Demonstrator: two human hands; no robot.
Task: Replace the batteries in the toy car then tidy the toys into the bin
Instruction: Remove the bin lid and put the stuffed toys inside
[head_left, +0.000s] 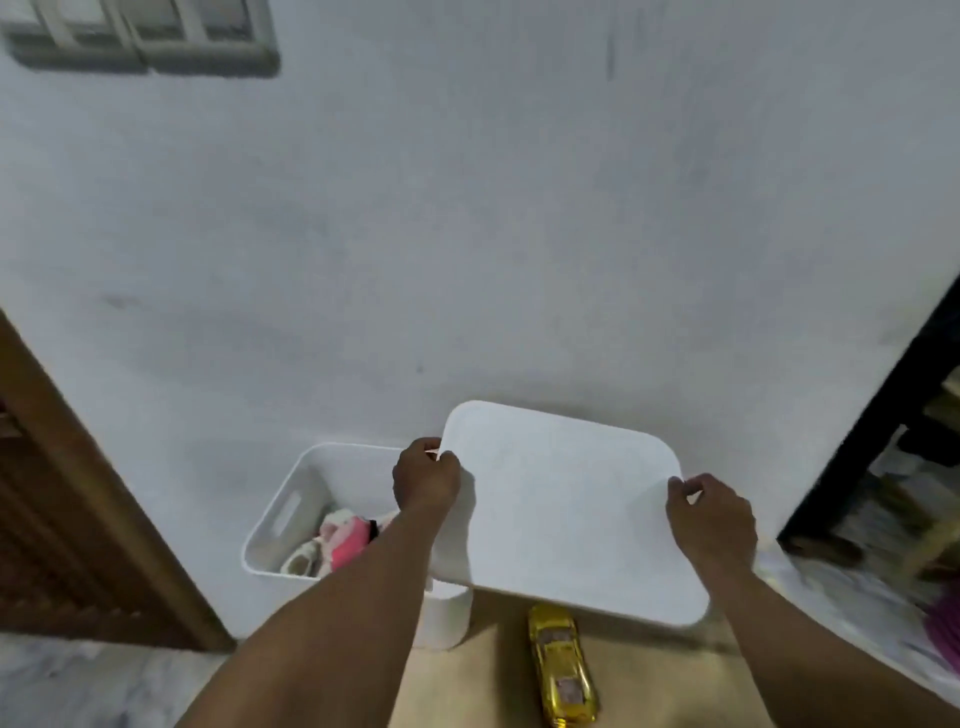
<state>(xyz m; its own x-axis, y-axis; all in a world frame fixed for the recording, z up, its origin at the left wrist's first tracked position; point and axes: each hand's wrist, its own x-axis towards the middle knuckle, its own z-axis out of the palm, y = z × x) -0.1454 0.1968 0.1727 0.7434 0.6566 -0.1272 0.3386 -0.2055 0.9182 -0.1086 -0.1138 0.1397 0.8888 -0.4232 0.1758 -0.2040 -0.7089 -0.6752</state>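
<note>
I hold a white rectangular bin lid (561, 509) with both hands, raised to the right of the bin. My left hand (426, 480) grips its left edge and my right hand (711, 519) grips its right edge. The white bin (283, 512) stands open on the floor against the wall, lower left of the lid. Pink and white toys (340, 540) lie inside it. A shiny gold toy car (561, 670) lies on a tan surface below the lid, nose toward me.
A white wall fills the background. A brown wooden door (67, 519) is at the left. A black-framed shelf (883, 441) with blurred items stands at the right. Something pink (943, 634) lies at the right edge on the marbled floor.
</note>
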